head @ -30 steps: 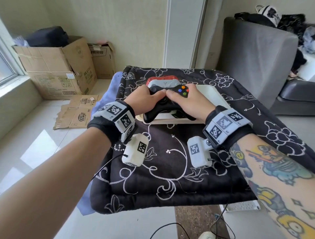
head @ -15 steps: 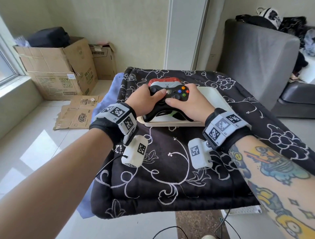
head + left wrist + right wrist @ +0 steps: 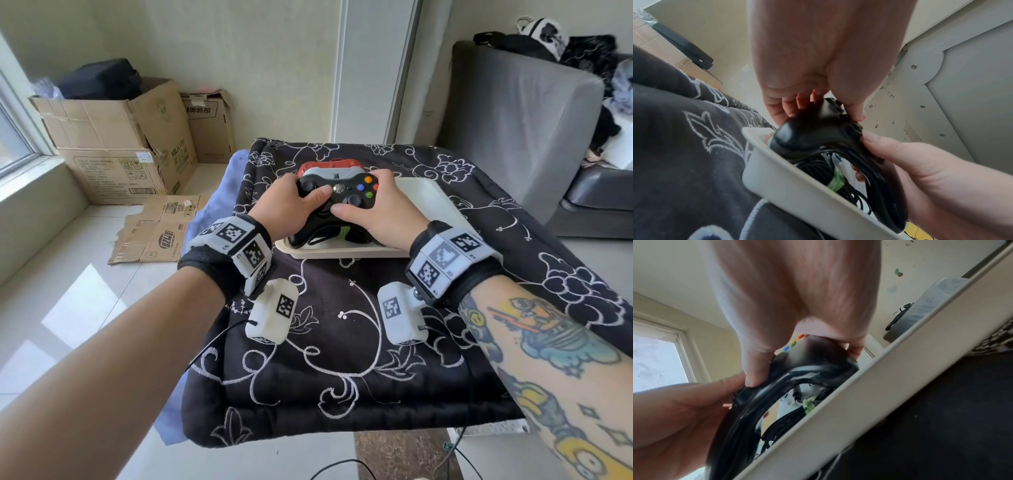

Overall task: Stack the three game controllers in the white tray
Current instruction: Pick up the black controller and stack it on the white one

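Note:
A black game controller (image 3: 346,192) with coloured buttons sits on top of a white controller (image 3: 334,172) and a red controller (image 3: 325,165), all in the left part of the white tray (image 3: 428,202). My left hand (image 3: 291,202) grips the black controller's left grip and my right hand (image 3: 380,205) grips its right grip, thumbs on its face. From the left wrist view the black controller (image 3: 813,134) lies over coiled black cable inside the tray's rim (image 3: 797,190). The right wrist view shows its underside (image 3: 797,369) just above the tray wall (image 3: 869,394).
The tray lies on a black quilt with white flower embroidery (image 3: 342,342) that covers a small table. Cardboard boxes (image 3: 120,137) stand at the left by the wall, flattened cardboard (image 3: 157,229) lies on the floor. A grey sofa (image 3: 531,137) stands at the right.
Both hands have shifted the black controller back and squared it over the white and red ones; its face now points more upward.

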Available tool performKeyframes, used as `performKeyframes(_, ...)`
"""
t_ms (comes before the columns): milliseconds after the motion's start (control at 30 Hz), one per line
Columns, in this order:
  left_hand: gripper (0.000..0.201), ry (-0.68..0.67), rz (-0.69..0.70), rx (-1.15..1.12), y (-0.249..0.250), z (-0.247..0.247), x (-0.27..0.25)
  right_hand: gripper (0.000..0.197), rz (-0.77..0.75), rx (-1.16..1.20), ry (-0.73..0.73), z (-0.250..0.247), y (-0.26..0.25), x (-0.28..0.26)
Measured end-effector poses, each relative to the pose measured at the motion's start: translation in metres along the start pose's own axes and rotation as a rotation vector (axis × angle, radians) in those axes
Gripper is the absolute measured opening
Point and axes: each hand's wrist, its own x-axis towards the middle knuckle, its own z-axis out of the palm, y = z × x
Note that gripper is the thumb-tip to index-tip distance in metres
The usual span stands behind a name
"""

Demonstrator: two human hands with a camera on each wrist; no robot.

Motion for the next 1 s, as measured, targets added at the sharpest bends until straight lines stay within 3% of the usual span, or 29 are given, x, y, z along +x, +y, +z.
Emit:
performKeyframes(333,0.049,0.023,-0.042,-0.013,-0.004,0.005,0.0,0.079,-0.026,-0.044,-0.052,0.0,0.006,0.003)
performKeyframes(833,0.058,0.035,-0.112,-0.024,-0.003,0.015,-0.007,0.086,-0.021,-0.109,-0.041,0.007,0.014,0.005)
performKeyframes(1000,0.058,0.007,-0.148,-0.125,-0.007,0.019,-0.01,0.086,-0.032,-0.084,-0.06,0.008,0.019,0.004)
